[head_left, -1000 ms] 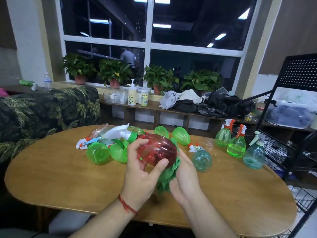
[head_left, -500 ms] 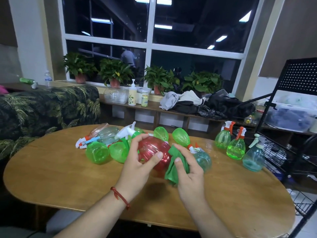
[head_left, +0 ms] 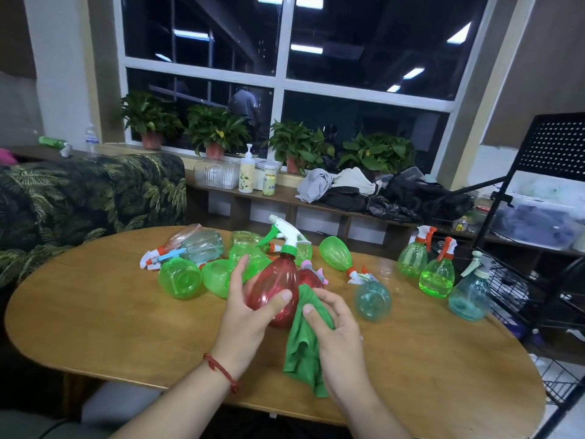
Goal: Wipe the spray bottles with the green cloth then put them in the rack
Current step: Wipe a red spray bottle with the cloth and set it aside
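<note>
Gripping the red spray bottle [head_left: 275, 283] mid-frame in my left hand [head_left: 243, 318], neck toward the top, I pinched the green cloth [head_left: 300, 346] in my right hand [head_left: 335, 337], touching its right side.

- Translucent red spray bottle [head_left: 275, 289], white trigger and green collar, nearly upright in the left hand [head_left: 243, 315] over the bench [head_left: 110, 327]
- Green cloth [head_left: 300, 350], crumpled, hangs from the right hand [head_left: 335, 337], touching the bottle
- Black wire rack [head_left: 512, 286] at the bench's right end
</note>
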`<state>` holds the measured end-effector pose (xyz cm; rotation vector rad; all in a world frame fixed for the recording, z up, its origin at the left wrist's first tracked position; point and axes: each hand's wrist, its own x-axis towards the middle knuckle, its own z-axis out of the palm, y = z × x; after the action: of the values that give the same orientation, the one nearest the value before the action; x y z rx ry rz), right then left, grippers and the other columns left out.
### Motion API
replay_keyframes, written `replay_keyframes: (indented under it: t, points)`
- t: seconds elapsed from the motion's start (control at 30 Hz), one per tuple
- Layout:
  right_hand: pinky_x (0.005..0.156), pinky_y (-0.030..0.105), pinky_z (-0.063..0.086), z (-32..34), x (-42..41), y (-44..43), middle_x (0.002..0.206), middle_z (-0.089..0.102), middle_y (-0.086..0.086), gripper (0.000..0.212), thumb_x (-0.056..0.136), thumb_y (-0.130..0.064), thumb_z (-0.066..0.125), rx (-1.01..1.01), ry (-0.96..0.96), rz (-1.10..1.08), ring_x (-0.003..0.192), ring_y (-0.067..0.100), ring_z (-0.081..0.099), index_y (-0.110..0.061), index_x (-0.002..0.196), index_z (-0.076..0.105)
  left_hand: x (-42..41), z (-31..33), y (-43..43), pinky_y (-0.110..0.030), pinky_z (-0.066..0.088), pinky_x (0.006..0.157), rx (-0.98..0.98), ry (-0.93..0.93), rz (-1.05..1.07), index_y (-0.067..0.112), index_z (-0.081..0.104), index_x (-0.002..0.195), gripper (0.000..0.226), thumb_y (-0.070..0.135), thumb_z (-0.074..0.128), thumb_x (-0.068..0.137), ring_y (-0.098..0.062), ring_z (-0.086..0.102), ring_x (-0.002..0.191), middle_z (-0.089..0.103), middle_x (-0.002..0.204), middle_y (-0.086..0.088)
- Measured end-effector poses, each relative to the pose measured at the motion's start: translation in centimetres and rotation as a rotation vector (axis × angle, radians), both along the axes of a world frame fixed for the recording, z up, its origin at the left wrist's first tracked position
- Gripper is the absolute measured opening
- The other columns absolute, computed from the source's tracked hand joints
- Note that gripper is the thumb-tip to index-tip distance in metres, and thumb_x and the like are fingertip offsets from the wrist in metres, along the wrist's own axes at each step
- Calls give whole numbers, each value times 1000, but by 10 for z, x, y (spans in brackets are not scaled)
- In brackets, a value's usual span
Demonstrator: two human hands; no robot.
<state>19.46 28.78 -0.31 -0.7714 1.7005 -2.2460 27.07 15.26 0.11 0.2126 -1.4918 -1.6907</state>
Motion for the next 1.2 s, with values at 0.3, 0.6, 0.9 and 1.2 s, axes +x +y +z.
replay_keyframes:
  t: [0.3,0.6,0.9,1.2]
  points:
    - [102,21,49,61,-32,-7,113,68,-19,25,91,-13,84,189,673,-301,115,6,65,-28,111,82,19,-35,-22,-26,57,101,-288,-185,-35,51,27,161,116,13,96,76,-15,73,116,71,132,13]
    - [106,17,42,43,-46,-45,119,60,-14,23,99,-23,76,485,1076,-188,116,7,59,-27,122,79,20,-38,-19,-36,56,106,-456,-256,-19,60,15,161,118,36,91,73,-2,69,117,66,134,25]
    - [103,18,45,46,-50,-43,120,56,-13,33,92,-6,76,511,1157,-222,116,6,58,-25,119,74,15,-41,-23,-24,52,106,-402,-198,-3,51,20,162,116,29,95,76,-4,69,119,67,133,21]
    - [105,21,48,64,-50,-46,122,69,-19,25,101,-26,74,418,784,-195,119,0,62,-32,125,72,21,-36,-26,-35,56,104,-331,-169,1,52,29,160,107,37,92,74,-11,70,119,64,135,24]
